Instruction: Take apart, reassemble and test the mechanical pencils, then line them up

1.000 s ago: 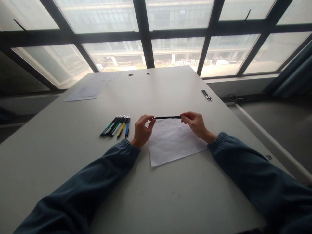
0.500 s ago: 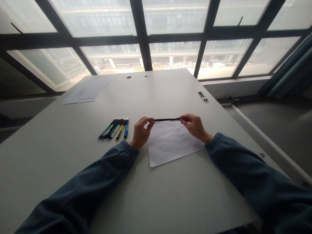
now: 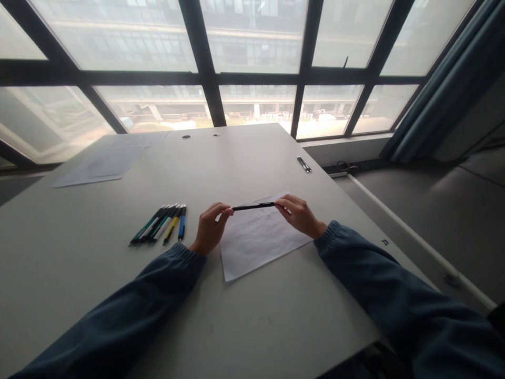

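Note:
A black pen point(image 3: 252, 206) is stretched nearly level between my two hands, above a white sheet of paper point(image 3: 256, 242) that bears faint marks. My left hand point(image 3: 211, 225) pinches one end of it between thumb and fingertips. At the clip end, my right hand point(image 3: 299, 215) closes on the other tip. Left of my left hand lies a row of several pens point(image 3: 158, 225) side by side, with green, black, white, yellow and blue barrels.
Two dark pens point(image 3: 304, 164) lie near the table's right edge. More paper sheets point(image 3: 100, 163) rest at the far left of the white table point(image 3: 236, 326). A round dark grommet point(image 3: 186, 137) sits near the back edge, below the windows. A white pipe point(image 3: 414, 234) runs beyond the right side.
The whole view has shifted, so table and hands appear further left and lower. The pen now slants slightly, its right end higher. Both hands keep their hold on it.

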`<state>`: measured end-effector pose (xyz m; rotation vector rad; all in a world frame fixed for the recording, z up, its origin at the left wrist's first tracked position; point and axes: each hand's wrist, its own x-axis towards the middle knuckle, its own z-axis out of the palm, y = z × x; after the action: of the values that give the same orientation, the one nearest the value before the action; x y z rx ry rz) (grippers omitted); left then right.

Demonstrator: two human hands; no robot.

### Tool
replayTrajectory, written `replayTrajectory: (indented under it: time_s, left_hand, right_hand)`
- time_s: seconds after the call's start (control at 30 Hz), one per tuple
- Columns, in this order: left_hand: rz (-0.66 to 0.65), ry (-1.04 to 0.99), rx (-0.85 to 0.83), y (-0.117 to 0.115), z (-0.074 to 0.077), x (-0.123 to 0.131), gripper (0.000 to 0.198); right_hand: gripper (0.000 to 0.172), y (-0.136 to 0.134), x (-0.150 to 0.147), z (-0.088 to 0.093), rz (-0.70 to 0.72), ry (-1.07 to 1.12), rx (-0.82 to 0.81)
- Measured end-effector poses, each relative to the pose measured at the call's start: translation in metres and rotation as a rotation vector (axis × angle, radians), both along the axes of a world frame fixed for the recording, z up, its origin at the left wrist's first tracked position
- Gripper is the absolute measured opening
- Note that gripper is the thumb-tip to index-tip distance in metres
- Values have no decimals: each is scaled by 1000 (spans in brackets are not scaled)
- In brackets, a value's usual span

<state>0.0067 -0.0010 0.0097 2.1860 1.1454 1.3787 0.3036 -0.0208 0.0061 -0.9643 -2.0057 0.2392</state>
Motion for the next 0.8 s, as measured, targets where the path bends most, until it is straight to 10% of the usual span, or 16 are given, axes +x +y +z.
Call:
replayTrajectory:
  time_s: [0.37,0.8]
  left_hand:
    - [-12,43,-62,7,-7,-3,30]
    - [12,109,-147,5,-5,-2,34]
  right_hand:
    - [29,19,27,6,-200,-246,120]
    - [30,112,144,-8,-1190,-37,-309]
